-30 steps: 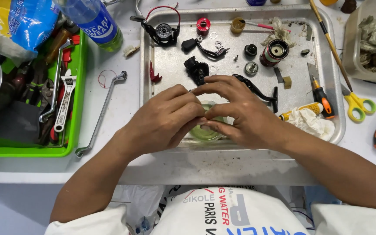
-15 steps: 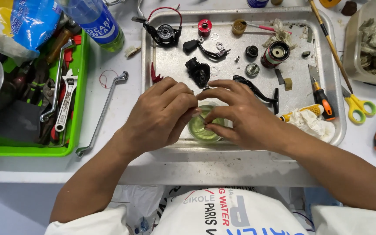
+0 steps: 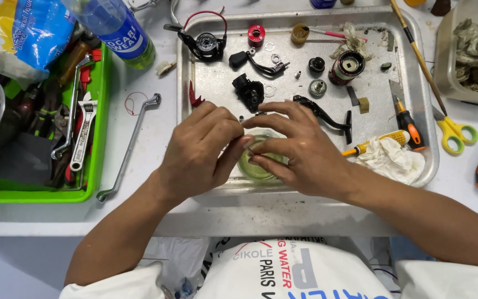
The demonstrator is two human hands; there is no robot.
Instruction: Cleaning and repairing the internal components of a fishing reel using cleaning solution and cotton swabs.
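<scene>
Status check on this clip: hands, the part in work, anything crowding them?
Left hand and right hand pinch together over small green dish. Pinched piece too small to tell. Black reel body and crank handle close behind.

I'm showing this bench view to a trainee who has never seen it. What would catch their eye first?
First the two hands, left hand and right hand, meeting fingertip to fingertip over a small greenish round dish at the front of the metal tray. Behind them, small black machine parts lie scattered across the tray. At the far left, a bright green bin of wrenches stands out, and yellow-handled scissors lie to the right.
</scene>
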